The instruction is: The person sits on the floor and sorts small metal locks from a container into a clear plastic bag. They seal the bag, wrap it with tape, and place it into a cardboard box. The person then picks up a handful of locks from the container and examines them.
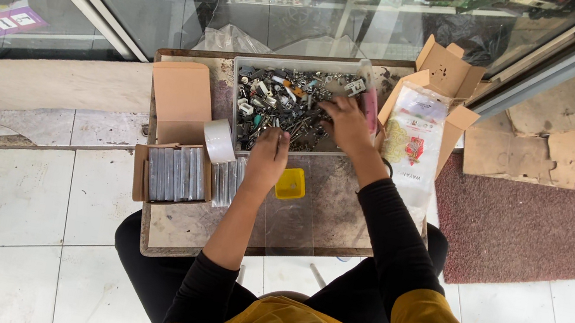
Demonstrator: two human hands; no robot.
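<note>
On a small worn table (310, 213) set on a tiled floor sits a shallow clear bin (295, 108), packed with a jumble of small metal and plastic parts, mostly dark grey and silver with a few white, orange and teal bits mixed in. It's at the far side of the table, right up against a glass storefront. The right hand (345, 123) is down in the bin, fingers spread and curled over the pile near its right side; can't tell if it's actually got a piece pinched or is just resting on them. The left hand (268, 160) hovers at the near edge of the bin with fingers drawn together, looks like it's pinching something tiny, but it's too small to make out. Just right of that hand there's a little yellow tray (291, 183) on the table. On the left, a roll of white tape (219, 140) leans by an open cardboard box (171, 172) full of clear flat packs stood in a row, with a few more packs beside it. Right of the bin is a printed plastic bag (412, 140) and another open carton (445, 69).
</note>
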